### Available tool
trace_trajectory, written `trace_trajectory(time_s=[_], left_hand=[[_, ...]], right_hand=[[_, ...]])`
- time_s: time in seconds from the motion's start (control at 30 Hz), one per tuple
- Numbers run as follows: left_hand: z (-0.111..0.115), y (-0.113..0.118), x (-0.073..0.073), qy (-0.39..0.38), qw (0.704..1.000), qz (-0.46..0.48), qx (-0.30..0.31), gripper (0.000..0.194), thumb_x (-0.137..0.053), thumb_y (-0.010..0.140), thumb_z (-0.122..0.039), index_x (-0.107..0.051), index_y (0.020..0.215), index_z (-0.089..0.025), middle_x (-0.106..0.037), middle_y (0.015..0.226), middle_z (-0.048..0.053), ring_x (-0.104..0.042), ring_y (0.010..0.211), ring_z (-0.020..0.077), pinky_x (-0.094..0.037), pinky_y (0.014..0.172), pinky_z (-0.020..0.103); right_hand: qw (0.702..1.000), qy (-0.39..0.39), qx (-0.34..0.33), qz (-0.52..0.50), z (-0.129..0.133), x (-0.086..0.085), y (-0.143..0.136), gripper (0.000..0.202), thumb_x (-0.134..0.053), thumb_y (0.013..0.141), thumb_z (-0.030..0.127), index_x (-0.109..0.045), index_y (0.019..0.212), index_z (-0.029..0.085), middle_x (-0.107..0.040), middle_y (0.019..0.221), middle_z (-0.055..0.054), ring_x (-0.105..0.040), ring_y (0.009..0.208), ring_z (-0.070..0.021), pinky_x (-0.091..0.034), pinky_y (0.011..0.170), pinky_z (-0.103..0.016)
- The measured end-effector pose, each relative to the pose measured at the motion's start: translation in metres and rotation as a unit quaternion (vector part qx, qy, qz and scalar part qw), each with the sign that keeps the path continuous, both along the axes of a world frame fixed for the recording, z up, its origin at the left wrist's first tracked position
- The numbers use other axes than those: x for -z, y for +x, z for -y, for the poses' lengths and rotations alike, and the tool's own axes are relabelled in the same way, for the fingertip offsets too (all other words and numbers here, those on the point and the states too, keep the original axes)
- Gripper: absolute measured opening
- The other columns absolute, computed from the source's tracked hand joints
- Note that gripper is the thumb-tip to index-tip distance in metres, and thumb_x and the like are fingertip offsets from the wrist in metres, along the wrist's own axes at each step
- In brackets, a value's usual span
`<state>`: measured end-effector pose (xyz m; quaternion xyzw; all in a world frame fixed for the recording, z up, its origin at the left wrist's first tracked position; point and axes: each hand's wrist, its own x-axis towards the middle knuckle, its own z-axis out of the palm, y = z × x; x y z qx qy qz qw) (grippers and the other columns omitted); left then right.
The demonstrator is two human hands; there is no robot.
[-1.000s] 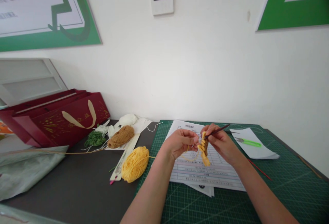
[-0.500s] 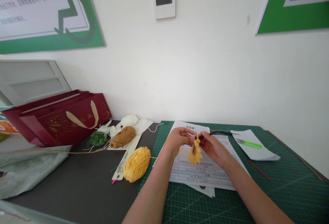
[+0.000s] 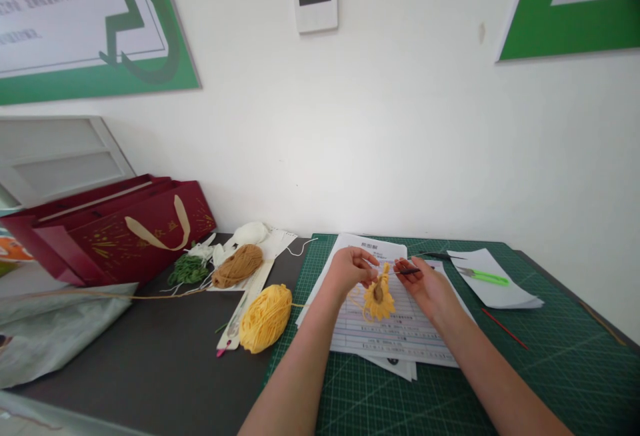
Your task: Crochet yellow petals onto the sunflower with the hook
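My left hand (image 3: 353, 272) pinches the edge of a small yellow crocheted piece (image 3: 380, 299) with a brown centre, which hangs over the printed sheets (image 3: 400, 336). To its right, my right hand (image 3: 423, 286) holds a dark-handled crochet hook (image 3: 411, 271), its thin tip pointing left toward the yellow piece. A loose loop of yellow yarn hangs beneath my left fingers. The yellow yarn ball (image 3: 266, 318) lies left of my left forearm, its strand running right toward the sheets.
The sheets rest on a green cutting mat (image 3: 565, 349). A green cutter (image 3: 490, 279), white papers (image 3: 505, 296) and a red stick (image 3: 504, 328) lie at right. At left are brown yarn (image 3: 238, 266), green yarn (image 3: 189, 269) and a dark red bag (image 3: 125, 233).
My right hand has moved right, away from my left, and its fingers have loosened around the hook. The yellow piece has turned, showing more of its face.
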<state>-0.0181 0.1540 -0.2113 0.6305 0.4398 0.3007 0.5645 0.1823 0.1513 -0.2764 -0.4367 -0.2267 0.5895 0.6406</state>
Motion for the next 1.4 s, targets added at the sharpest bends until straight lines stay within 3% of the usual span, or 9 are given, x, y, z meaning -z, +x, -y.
trace_trajectory(time_s=[0.23,0.57,0.7,0.9,1.17,1.3,1.4], left_hand=[[-0.001,0.000,0.001,0.013,1.000,0.000,0.001,0.031,-0.064,0.096,-0.034,-0.064,0.121,-0.016,-0.068,0.117,0.009,-0.068,0.096,0.0218,-0.060,0.081,0.041],[-0.004,-0.002,0.005,0.001,1.000,-0.004,-0.013,0.033,-0.064,0.096,-0.034,-0.063,0.124,-0.016,-0.067,0.121,0.010,-0.068,0.100,0.0232,-0.059,0.084,0.044],[-0.006,-0.003,0.009,-0.015,1.000,-0.003,-0.011,0.033,-0.064,0.096,-0.034,-0.063,0.124,-0.016,-0.067,0.122,0.010,-0.068,0.101,0.0234,-0.059,0.085,0.044],[-0.010,-0.008,0.011,-0.046,0.999,0.001,-0.004,0.034,-0.065,0.095,-0.034,-0.063,0.124,-0.016,-0.066,0.124,0.011,-0.067,0.103,0.0242,-0.059,0.087,0.045],[-0.013,-0.009,0.013,-0.080,0.996,0.046,-0.010,0.035,-0.064,0.096,-0.035,-0.062,0.126,-0.016,-0.065,0.125,0.011,-0.067,0.104,0.0245,-0.059,0.087,0.045],[-0.009,-0.008,0.007,-0.096,0.991,0.090,0.014,0.035,-0.065,0.095,-0.034,-0.062,0.125,-0.016,-0.066,0.125,0.011,-0.067,0.104,0.0244,-0.059,0.087,0.045],[-0.005,-0.005,0.003,-0.100,0.985,0.133,0.031,0.034,-0.065,0.095,-0.034,-0.063,0.123,-0.015,-0.066,0.122,0.011,-0.068,0.101,0.0235,-0.059,0.085,0.043]], right_hand=[[0.997,-0.043,-0.051,0.038,0.007,-0.007,-0.008,0.035,-0.063,0.097,0.036,-0.061,0.127,0.019,-0.064,0.130,-0.010,-0.066,0.108,-0.0236,-0.058,0.090,-0.045],[0.987,-0.016,-0.147,0.064,0.018,-0.021,-0.020,0.033,-0.064,0.096,0.034,-0.062,0.124,0.017,-0.066,0.124,-0.009,-0.068,0.103,-0.0219,-0.059,0.086,-0.042],[0.987,-0.004,-0.151,0.047,0.019,-0.021,-0.023,0.026,-0.065,0.096,0.031,-0.064,0.118,0.016,-0.068,0.116,-0.007,-0.069,0.095,-0.0191,-0.060,0.081,-0.038],[0.991,0.019,-0.131,0.008,0.020,-0.023,-0.028,0.007,-0.072,0.090,0.019,-0.069,0.091,0.013,-0.073,0.086,-0.002,-0.070,0.073,-0.0120,-0.062,0.071,-0.028],[0.995,0.037,-0.090,-0.033,0.021,-0.026,-0.035,0.031,-0.097,0.058,0.034,-0.076,0.075,0.018,-0.079,0.076,-0.005,-0.073,0.069,-0.0155,-0.064,0.065,-0.026],[0.993,0.063,-0.091,-0.043,0.024,-0.034,-0.037,0.035,-0.097,0.056,0.038,-0.077,0.077,0.019,-0.079,0.081,-0.003,-0.073,0.074,-0.0140,-0.062,0.072,-0.024],[0.991,0.087,-0.093,-0.044,0.028,-0.040,-0.039,0.034,-0.095,0.061,0.041,-0.076,0.080,0.019,-0.079,0.085,-0.002,-0.072,0.077,-0.0141,-0.061,0.072,-0.024]])
